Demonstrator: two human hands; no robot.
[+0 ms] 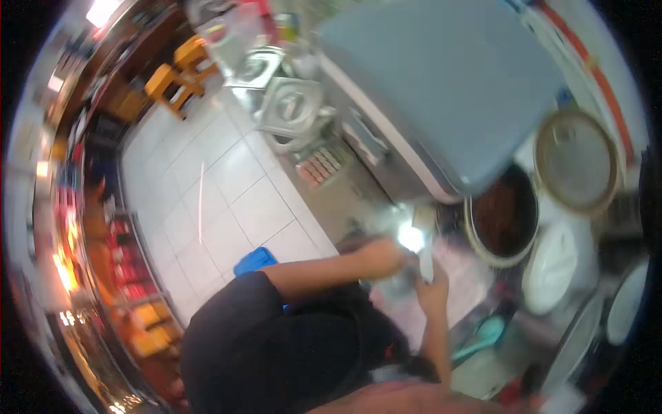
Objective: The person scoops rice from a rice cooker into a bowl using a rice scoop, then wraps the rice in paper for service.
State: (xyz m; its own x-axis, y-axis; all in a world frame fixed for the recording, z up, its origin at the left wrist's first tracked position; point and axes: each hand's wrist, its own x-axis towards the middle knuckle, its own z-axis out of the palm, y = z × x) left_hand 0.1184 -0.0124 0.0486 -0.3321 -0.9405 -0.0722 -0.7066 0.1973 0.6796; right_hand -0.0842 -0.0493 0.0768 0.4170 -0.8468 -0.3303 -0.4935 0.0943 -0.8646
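Note:
My left hand (385, 259) reaches across from the left, its fingers curled and blurred beside a bright glare on the work surface. Close to it on the right, my right hand (433, 286) is closed around a slim white object (427, 265) that points away from me. What my left fingers hold is too smeared to make out. Beneath both hands lies a pale pinkish board or sheet (463, 272).
A large grey-topped appliance (441, 76) stands beyond my hands. Around it are steel lidded pans (291, 107), a tray of small pinkish rolls (319, 167), a pot of dark brown contents (505, 214) and a turquoise ladle (488, 331). Yellow stools (165, 86) stand on the tiled floor.

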